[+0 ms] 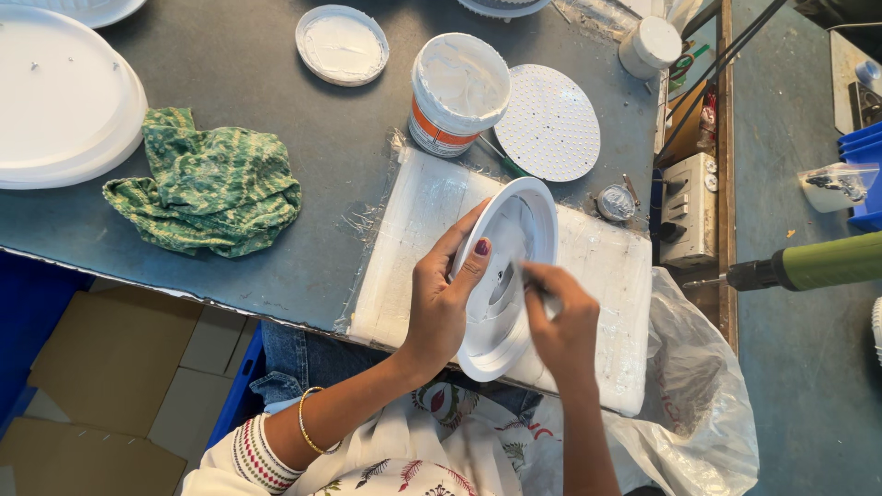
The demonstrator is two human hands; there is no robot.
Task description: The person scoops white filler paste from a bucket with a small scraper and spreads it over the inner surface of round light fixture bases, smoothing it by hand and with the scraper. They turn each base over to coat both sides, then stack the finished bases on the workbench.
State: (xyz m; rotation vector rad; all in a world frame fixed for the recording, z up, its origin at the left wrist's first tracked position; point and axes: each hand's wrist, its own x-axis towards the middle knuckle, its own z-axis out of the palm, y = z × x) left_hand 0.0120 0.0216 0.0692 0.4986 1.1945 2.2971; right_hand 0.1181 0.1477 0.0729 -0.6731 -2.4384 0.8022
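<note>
A round housing [503,276] stands tilted on edge over a pad [606,276] at the table's [276,101] near edge, held between the left hand [441,303] and the right hand [562,321]. Behind the pad stands an open tub [457,92], its lid [342,44] to the left and a perforated disc [549,123] just to the right. A crumpled cloth [207,184] lies left of the pad, with a stack of discs [60,96] farther left. A power drill [808,264] hangs right of the table.

The left hand [439,308] has a thumbnail painted in dark red polish. On the left wrist sits a thin gold bangle [310,424]. The left arm comes out of a white sleeve with a cuff [255,454] of red, dark and white embroidered stripes. The right hand [562,321] and forearm are bare. The white garment [432,459] on the body carries printed red flowers and dark leaves.
</note>
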